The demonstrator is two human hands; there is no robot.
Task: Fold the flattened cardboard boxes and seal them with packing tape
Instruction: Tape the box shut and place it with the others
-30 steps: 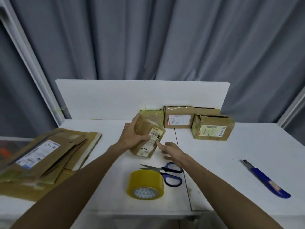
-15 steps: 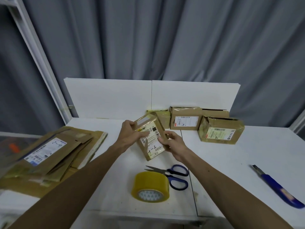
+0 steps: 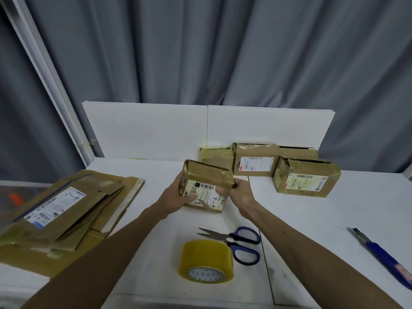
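Cardboard box (image 3: 207, 186) with a label marked "4-2" is at the middle of the table (image 3: 312, 230), held between both hands. Whether its lower edge touches the surface cannot be told. The left hand (image 3: 176, 197) grips its 9 o'clock end with the thumb on the label. The right hand (image 3: 240, 195) grips the 3 o'clock end the same way. The fingers of both hands curl behind the box and are hidden, and the label print is too small to read.

At 9 o'clock from the box a stack of flattened boxes (image 3: 62, 208) overhangs the table's left side, its near corner cut off by the forearm. At 12 to 2 o'clock three sealed boxes (image 3: 256, 162) stand against a white board (image 3: 145, 130), with a fourth behind them mostly hidden. At 6 o'clock a tape roll (image 3: 206, 260) lies beside the scissors (image 3: 236, 241), near the front edge. At 4 o'clock a blue knife (image 3: 383, 253) lies well apart, its handle cut off by the frame.

Bare table shows between the held box and the sealed boxes, and from the scissors out to the knife.
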